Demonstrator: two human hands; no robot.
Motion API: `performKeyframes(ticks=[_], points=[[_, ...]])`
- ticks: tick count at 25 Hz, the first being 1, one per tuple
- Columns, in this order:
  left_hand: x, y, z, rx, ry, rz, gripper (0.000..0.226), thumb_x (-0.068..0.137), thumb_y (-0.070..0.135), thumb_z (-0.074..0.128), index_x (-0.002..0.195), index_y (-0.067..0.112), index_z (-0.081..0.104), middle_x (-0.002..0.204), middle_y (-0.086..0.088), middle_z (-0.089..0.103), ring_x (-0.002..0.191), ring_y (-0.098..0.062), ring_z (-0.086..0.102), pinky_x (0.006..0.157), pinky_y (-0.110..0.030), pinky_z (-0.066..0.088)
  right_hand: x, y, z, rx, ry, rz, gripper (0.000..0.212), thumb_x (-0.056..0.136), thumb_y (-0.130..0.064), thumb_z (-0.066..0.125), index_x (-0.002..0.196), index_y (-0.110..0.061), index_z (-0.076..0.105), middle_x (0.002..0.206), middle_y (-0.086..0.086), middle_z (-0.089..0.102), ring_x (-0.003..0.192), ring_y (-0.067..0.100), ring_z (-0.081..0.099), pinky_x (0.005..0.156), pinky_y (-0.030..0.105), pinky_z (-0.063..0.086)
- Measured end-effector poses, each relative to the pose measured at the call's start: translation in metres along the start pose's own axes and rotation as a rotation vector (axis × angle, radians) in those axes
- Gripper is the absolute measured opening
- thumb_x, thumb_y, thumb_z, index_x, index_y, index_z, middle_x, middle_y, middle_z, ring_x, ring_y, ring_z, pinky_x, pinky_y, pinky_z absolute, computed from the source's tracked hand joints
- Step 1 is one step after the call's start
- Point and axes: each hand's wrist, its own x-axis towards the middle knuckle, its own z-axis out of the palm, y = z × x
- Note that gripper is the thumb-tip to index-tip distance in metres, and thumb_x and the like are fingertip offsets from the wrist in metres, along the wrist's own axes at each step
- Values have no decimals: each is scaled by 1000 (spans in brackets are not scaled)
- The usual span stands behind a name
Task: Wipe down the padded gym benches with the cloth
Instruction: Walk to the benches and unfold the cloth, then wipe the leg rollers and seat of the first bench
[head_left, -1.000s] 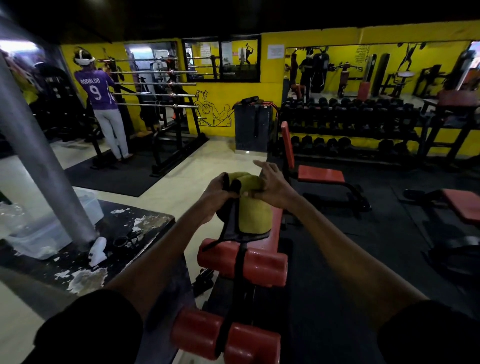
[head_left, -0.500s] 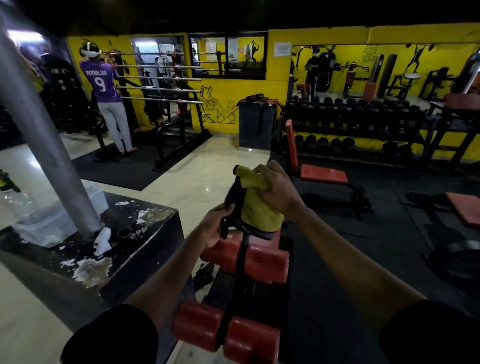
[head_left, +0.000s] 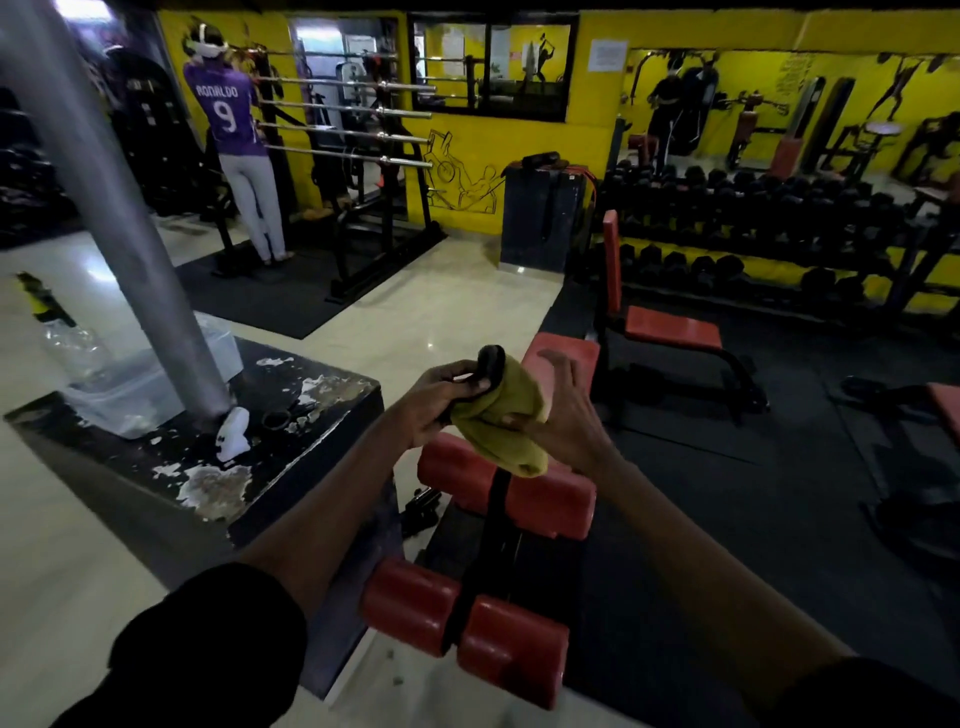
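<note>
At centre frame, the left hand (head_left: 441, 392) gripped the black handle (head_left: 491, 364) of the padded bench (head_left: 584, 351), its fingers curled round the handle just below its rounded tip. Immediately to the right, the yellow-green cloth (head_left: 498, 431) was draped against the handle and hung down in a fold, clear of the padding. The right hand (head_left: 569, 415) held the cloth from the right side: its fingers (head_left: 550, 366) stood straight and spread, pointing up-frame, while the thumb lay across the fabric and pinned it to the palm. Below the hands, the upper pair of red foam rollers (head_left: 545, 509) and the lower pair (head_left: 462, 623) sat on the bench's black frame, running toward the bottom of the frame. At centre left, a black plinth (head_left: 311, 415) with flaking paint carried a grey pillar (head_left: 130, 260), a clear plastic tub (head_left: 124, 400), a spray bottle (head_left: 52, 317) and a small white object (head_left: 232, 434). At centre right stood a second red bench (head_left: 672, 327), backed by a dumbbell rack (head_left: 779, 228). At upper left, a person in a purple shirt (head_left: 228, 119) faced a barbell rack (head_left: 358, 135)
</note>
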Motion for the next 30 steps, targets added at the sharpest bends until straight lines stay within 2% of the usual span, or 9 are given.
performKeyframes(ticks=[2, 4, 8, 10, 13, 16, 21, 27, 30], points=[[-10, -10, -7, -17, -48, -13, 31, 79, 12, 73, 110, 12, 73, 101, -9, 71, 93, -22, 69, 81, -31, 57, 5, 6, 8, 42, -179, 81, 102, 62, -75, 78, 143, -22, 44, 137, 5, 56, 122, 22, 57, 102, 47, 51], [-19, -18, -11, 2, -37, -25, 30, 80, 11, 73, 110, 10, 72, 99, -8, 73, 91, -20, 70, 80, -29, 59, 7, 12, 23, 46, -269, 165, 99, 54, -86, 73, 127, -21, 56, 117, 2, 68, 106, 23, 66, 90, 51, 57], [-19, -60, -43, 281, 236, -51, 21, 93, 16, 68, 113, 10, 72, 102, -9, 74, 90, -17, 70, 73, -20, 56, -6, 14, 55, 5, -220, 236, 57, 74, -52, 80, 109, -16, 53, 104, 1, 64, 95, 27, 65, 73, 36, 51], [-19, -102, -74, 490, 365, -89, 22, 90, 27, 67, 106, 14, 74, 101, -8, 75, 92, -21, 70, 74, -27, 54, -12, 26, 76, -21, -159, 233, 55, 81, -39, 81, 118, -14, 48, 106, 4, 57, 91, 28, 61, 64, 31, 41], [-38, -165, -105, 675, 359, -248, 14, 96, 15, 61, 99, 16, 74, 97, -5, 73, 89, -19, 66, 74, -26, 48, -27, 53, 113, -212, -197, 159, 60, 88, -39, 72, 139, -24, 44, 120, 9, 47, 93, 29, 56, 64, 37, 46], [-55, -226, -124, 780, 323, -438, 18, 98, 16, 58, 103, 18, 75, 106, -6, 73, 97, -23, 67, 83, -31, 51, -40, 85, 155, -351, -242, 81, 40, 89, -18, 65, 127, -27, 60, 120, 9, 47, 103, 31, 52, 73, 40, 48], [-58, -291, -144, 817, 333, -542, 24, 99, 17, 57, 121, 11, 65, 114, -2, 62, 106, -18, 58, 83, -26, 40, -44, 133, 236, -376, -371, 103, 51, 79, -4, 66, 123, -30, 65, 117, 7, 49, 101, 34, 47, 76, 47, 49], [-59, -369, -198, 868, 324, -591, 62, 94, 10, 62, 151, 11, 37, 150, -15, 44, 139, -31, 41, 111, -36, 33, -40, 167, 329, -426, -498, 25, 45, 84, -10, 66, 126, -22, 61, 121, 11, 49, 106, 35, 46, 84, 51, 49], [-56, -405, -216, 890, 311, -526, 64, 98, 9, 57, 156, 11, 28, 158, -13, 34, 146, -29, 30, 119, -41, 27, -59, 169, 386, -414, -652, 148, 53, 91, -22, 63, 142, -28, 47, 140, 9, 39, 120, 34, 41, 94, 51, 48]])
